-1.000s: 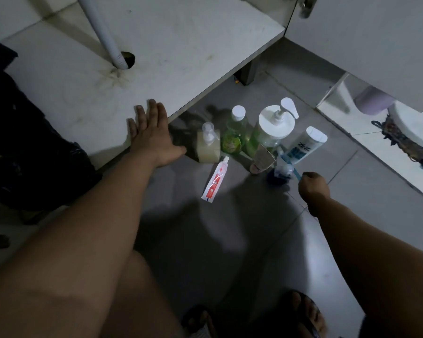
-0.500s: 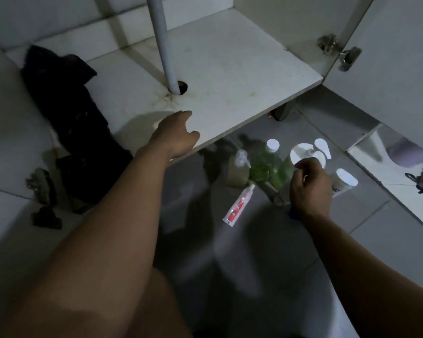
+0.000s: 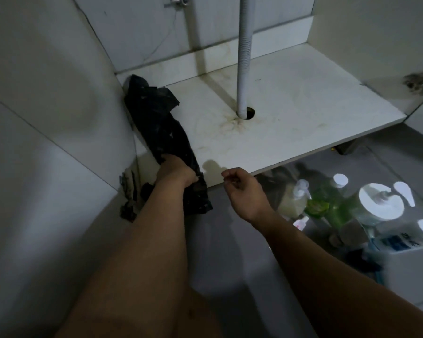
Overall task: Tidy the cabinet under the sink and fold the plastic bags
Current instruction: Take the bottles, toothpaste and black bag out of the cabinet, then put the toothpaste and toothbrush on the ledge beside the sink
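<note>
Now the left hand (image 3: 175,172) has left the front edge of the cabinet floor (image 3: 303,113), where it lay flat a second ago, and its grip is curled tight around the black plastic bag (image 3: 156,123), pinching the bag's lower part at the cabinet's front left corner. One bag is visible; it lies as a long crumpled strip from about 11 o'clock near the back wall down to 7 o'clock, its tail hanging over the edge toward the floor. The right hand (image 3: 244,191) has come away from the bottles it was reaching among half a second ago and hovers just in front of the cabinet edge, fingers loosely curled, holding nothing. One white drain pipe (image 3: 243,57) drops through a hole in the stained cabinet floor at 12 o'clock. On the grey floor at 3 o'clock stand a small clear pump bottle (image 3: 294,201), one green bottle (image 3: 327,201) with a white cap and one large pump bottle (image 3: 379,203), with a white tube (image 3: 401,240) and a small red-and-white tube (image 3: 300,222) beside them; blur hides finer detail.
</note>
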